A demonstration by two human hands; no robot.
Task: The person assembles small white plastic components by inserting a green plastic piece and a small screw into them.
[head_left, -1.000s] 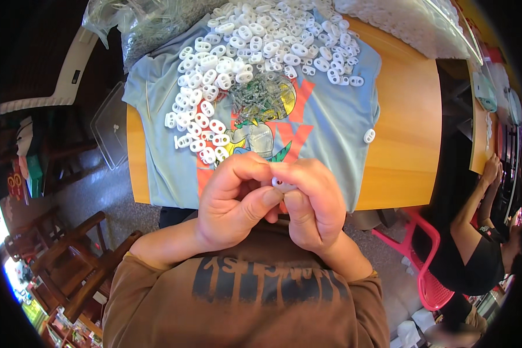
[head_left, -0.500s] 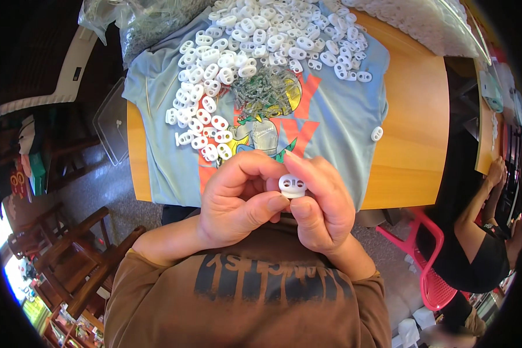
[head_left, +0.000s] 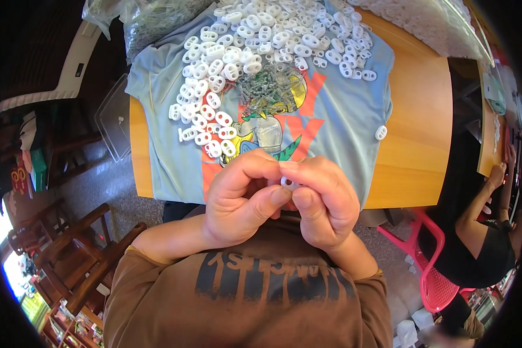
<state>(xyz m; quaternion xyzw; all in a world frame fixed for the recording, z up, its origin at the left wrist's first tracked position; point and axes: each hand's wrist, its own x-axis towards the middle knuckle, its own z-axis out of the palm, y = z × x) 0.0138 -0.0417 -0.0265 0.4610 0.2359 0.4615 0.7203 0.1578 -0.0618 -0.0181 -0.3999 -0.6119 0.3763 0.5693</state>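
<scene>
Just past the table's near edge, my left hand (head_left: 243,200) and my right hand (head_left: 326,203) meet around one white two-hole cord lock (head_left: 286,182). Both thumbs and index fingers pinch it, and most of it is covered by the fingertips. Beyond them, a heap of loose white cord lock pieces (head_left: 255,35) spreads over a grey-blue T-shirt (head_left: 342,122) with a cartoon print. A pile of small metal springs (head_left: 269,90) lies in the middle of the shirt. One single white piece (head_left: 381,133) lies apart at the right.
The shirt covers much of a wooden table (head_left: 414,156). Clear plastic bags (head_left: 162,26) stand at the far left, another full bag (head_left: 423,23) at the far right. A pink chair (head_left: 435,278) is at the right, near another person (head_left: 481,238). Wooden chairs (head_left: 75,255) stand left.
My fingers have closed further over the cord lock, so less of it shows; its two-hole face was visible before. The whole view has shifted slightly.
</scene>
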